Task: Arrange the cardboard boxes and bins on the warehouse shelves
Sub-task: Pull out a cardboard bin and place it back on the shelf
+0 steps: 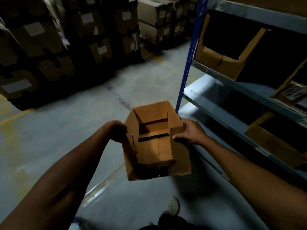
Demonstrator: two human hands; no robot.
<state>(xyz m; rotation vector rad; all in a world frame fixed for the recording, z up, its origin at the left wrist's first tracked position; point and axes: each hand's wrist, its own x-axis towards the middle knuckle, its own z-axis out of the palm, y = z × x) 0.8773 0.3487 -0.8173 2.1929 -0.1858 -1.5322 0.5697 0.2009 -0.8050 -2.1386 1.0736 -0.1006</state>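
Note:
An open, empty cardboard box (149, 146) hangs in the air in front of me, its opening facing up and a cut-out in its near wall. My left hand (117, 131) grips its left wall. My right hand (191, 131) holds the right wall, thumb over the rim. The box is just left of the grey metal shelves (216, 97) with a blue upright (187, 63). On the shelves stand cut-front cardboard bins: one on the upper level (221, 62), one lower at the right (272, 146).
Stacks of taped cardboard boxes (54, 52) fill the back left, with more on a pallet (156, 22) behind. The concrete floor (66, 138) carries yellow lines. My shoe (172, 205) shows below the box. A labelled bin (292, 92) sits at the far right.

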